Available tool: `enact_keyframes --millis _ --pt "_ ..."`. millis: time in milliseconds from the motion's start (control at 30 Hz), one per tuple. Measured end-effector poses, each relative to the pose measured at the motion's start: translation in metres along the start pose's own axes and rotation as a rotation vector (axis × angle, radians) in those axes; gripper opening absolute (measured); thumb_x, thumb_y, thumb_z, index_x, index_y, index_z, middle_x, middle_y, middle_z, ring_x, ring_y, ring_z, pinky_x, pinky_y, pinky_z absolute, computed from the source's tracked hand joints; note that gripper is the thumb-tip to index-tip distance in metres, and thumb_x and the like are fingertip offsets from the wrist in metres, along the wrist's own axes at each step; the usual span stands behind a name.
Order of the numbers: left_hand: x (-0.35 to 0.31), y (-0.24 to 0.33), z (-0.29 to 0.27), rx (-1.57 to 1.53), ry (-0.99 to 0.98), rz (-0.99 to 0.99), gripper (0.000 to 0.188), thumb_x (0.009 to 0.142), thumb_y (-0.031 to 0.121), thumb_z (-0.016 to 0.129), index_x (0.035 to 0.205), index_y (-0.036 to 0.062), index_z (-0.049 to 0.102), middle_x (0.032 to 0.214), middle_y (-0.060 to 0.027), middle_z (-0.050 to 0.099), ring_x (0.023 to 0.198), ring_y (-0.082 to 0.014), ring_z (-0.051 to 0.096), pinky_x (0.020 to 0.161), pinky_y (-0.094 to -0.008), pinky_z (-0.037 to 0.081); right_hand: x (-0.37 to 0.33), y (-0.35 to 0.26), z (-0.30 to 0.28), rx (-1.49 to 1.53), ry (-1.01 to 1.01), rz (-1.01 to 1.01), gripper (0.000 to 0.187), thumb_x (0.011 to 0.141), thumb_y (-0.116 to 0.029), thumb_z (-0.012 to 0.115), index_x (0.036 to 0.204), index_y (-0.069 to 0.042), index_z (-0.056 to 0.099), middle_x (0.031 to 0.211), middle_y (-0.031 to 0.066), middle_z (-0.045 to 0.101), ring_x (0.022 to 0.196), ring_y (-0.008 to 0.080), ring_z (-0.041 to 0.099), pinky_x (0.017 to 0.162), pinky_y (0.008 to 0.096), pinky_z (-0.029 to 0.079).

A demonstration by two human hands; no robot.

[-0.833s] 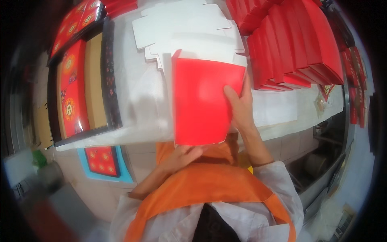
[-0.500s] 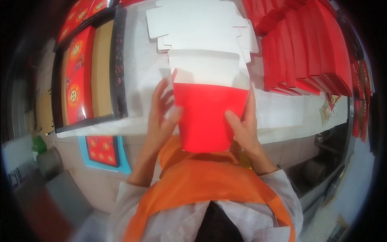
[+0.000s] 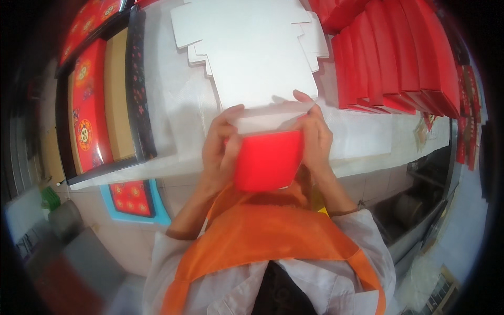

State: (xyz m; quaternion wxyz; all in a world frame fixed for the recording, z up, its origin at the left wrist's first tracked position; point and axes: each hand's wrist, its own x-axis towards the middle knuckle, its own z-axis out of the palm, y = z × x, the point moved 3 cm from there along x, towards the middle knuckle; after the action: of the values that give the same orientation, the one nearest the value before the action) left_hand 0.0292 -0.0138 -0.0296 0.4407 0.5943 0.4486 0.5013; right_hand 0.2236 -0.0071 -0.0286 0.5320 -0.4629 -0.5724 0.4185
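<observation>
My left hand (image 3: 220, 152) grips the left side of the red carton (image 3: 269, 160), thumb on its white flap; my right hand (image 3: 315, 139) clamps the right side, fingers curled over the top edge. The carton is in the air before my orange apron (image 3: 262, 231), at six o'clock from the white flat blanks (image 3: 247, 47) on the table (image 3: 362, 142). I judge it light, thin and easy to crease, so hold the side folds. Finished red boxes (image 3: 399, 52) stand at two o'clock, patterned trays (image 3: 100, 105) at nine.
</observation>
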Motion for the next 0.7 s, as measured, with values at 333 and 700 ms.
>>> enact_keyframes --millis 333,700 --pt "0.006 0.001 0.014 -0.178 0.130 0.124 0.031 0.073 -0.003 0.055 0.100 0.0023 0.041 0.097 -0.0129 0.054 0.093 -0.0206 0.052 0.084 -0.0315 0.042 -0.005 0.012 0.011 0.416 0.147 -0.059 0.028 0.084 0.001 0.051 0.105 -0.003 0.032 0.097 0.0142 0.056 0.093 0.0179 0.054 0.083 0.0318 0.045" --pt "0.015 0.012 0.008 -0.108 0.060 -0.026 0.014 0.075 -0.003 0.055 0.089 -0.0005 0.054 0.096 -0.0102 0.055 0.089 -0.0179 0.054 0.079 -0.0271 0.042 0.006 -0.010 0.005 0.184 0.028 0.128 0.010 0.082 0.002 0.042 0.090 -0.001 0.049 0.097 0.0120 0.055 0.093 0.0176 0.052 0.084 0.0318 0.043"
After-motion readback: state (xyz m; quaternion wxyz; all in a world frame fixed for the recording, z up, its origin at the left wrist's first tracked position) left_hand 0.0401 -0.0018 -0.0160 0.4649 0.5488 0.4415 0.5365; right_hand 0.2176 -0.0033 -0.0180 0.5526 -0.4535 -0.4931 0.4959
